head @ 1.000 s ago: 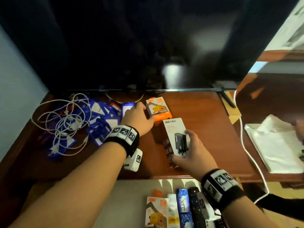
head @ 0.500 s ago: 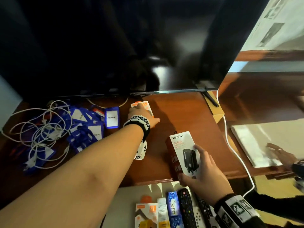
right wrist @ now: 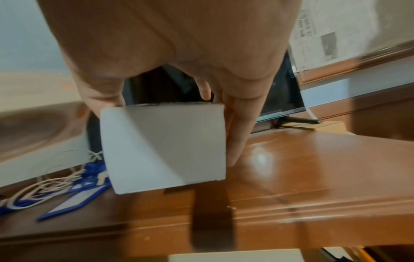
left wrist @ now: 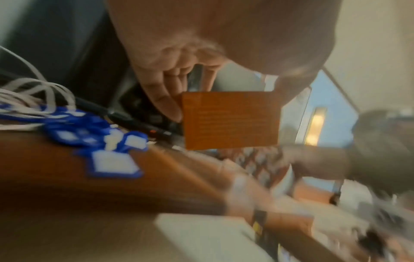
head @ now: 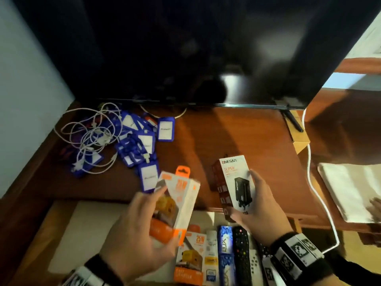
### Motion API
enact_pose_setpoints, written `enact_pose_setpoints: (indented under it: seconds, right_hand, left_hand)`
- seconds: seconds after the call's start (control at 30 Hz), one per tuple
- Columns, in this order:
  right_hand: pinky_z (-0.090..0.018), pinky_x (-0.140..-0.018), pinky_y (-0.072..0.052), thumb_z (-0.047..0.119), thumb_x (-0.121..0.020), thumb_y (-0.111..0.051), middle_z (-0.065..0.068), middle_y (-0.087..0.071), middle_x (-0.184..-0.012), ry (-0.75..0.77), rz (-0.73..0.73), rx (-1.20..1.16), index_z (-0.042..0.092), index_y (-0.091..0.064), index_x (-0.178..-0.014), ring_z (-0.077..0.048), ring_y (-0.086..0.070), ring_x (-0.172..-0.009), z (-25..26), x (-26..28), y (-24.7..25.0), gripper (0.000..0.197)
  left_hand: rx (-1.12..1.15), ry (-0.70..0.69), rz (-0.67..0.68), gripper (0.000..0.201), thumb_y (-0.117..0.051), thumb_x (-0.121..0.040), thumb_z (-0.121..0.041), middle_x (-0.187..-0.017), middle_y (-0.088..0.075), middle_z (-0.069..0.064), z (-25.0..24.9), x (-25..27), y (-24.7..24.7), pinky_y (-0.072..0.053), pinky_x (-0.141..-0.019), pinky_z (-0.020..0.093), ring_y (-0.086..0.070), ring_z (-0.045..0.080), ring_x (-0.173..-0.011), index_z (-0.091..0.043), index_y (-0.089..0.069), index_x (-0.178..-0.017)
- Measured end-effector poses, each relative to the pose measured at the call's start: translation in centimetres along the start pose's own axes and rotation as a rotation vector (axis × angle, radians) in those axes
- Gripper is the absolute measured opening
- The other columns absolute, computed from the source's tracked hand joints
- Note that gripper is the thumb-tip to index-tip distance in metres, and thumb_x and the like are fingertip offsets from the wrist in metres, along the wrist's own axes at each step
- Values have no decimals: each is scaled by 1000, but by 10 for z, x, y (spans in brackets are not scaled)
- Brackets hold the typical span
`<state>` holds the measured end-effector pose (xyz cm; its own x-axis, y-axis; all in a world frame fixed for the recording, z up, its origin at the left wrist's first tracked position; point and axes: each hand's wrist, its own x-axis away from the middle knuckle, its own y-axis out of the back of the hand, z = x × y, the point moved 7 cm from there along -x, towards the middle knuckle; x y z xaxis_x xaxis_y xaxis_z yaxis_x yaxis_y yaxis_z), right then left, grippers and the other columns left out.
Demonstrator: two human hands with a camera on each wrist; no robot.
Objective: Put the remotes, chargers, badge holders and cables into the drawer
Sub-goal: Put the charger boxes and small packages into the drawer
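Fingers of the left hand point(head: 132, 238) are curled round an orange charger box point(head: 175, 205) above the open drawer point(head: 82, 234); at three o'clock, a white charger box point(head: 237, 182) is gripped by the right hand point(head: 259, 215). Remotes point(head: 240, 256) are held in the drawer.

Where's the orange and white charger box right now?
In the head view the orange and white charger box is held in the left hand, above the open drawer, left of the white Onesam box in the right hand.
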<state>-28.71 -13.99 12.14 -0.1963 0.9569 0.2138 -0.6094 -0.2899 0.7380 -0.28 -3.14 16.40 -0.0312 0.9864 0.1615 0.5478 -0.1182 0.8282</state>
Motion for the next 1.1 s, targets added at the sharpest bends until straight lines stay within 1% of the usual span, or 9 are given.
enact_pose_setpoints:
  seconds: [0.1,0.17,0.33,0.5,0.63,0.73,0.87,0.93,1.1]
  right_hand:
    - [-27,-94,-51,59,-66,-88,6,-38,-148,86,70,8,47,0,-154,-14,-56,-121,13,4,-11,125]
    - [-22,-88,-47,55,-67,-88,7,-41,-142,134,104,-1,46,-2,-155,-10,-54,-116,22,6,-21,124]
    - [-36,-87,-58,55,-64,-84,8,-43,-136,196,137,31,47,-4,-154,-13,-61,-108,47,16,-40,121]
    - [-31,-77,-58,56,-65,-84,10,-41,-127,220,182,73,50,2,-154,-10,-61,-98,60,35,-63,124]
    - [-30,-78,-58,49,-61,-86,9,-41,-123,130,177,22,52,2,-154,-9,-59,-95,59,48,-73,128]
    - [-23,-70,-55,40,-66,-85,10,-40,-122,75,183,30,51,1,-154,-7,-60,-85,60,57,-80,123]
    - [-30,-81,-58,45,-67,-86,10,-38,-130,30,112,4,57,3,-151,-13,-58,-102,57,67,-90,123]
    - [-36,-82,-62,48,-65,-84,8,-38,-133,20,78,1,56,2,-151,-14,-58,-104,56,70,-93,122]
    - [-31,-76,-63,57,-63,-84,9,-37,-135,-7,39,-40,50,-2,-154,-5,-62,-97,57,79,-98,123]
  left_hand:
    - [-132,112,157,109,-60,-59,-84,-129,-24,-26,33,47,-25,-49,-92,22,-48,0,-114,-67,5,-145]
    - [-177,179,224,110,-54,-59,-87,-134,-23,-23,48,64,-38,-48,-101,23,-45,2,-123,-61,4,-149]
    - [-271,296,218,107,-47,-64,-86,-126,-35,-12,68,75,-68,-51,-97,30,-50,11,-121,-44,-13,-156]
    - [-322,346,277,110,-52,-69,-79,-136,-41,2,84,50,-98,-49,-98,39,-51,25,-127,-31,-10,-159]
    - [-320,367,414,117,-60,-74,-71,-147,-35,11,106,21,-135,-50,-101,41,-51,31,-128,-17,-4,-161]
    - [-300,364,505,125,-68,-72,-70,-157,-24,14,116,12,-155,-50,-101,40,-52,32,-132,-17,2,-162]
    - [-306,295,561,136,-76,-68,-69,-162,-19,17,112,10,-167,-51,-103,41,-55,33,-132,-14,6,-161]
    - [-320,265,588,134,-74,-70,-69,-163,-22,16,110,11,-170,-51,-103,42,-55,32,-132,-13,7,-161]
    - [-395,200,631,114,-68,-85,-55,-161,-30,14,112,10,-167,-48,-104,42,-53,30,-135,-13,4,-162]
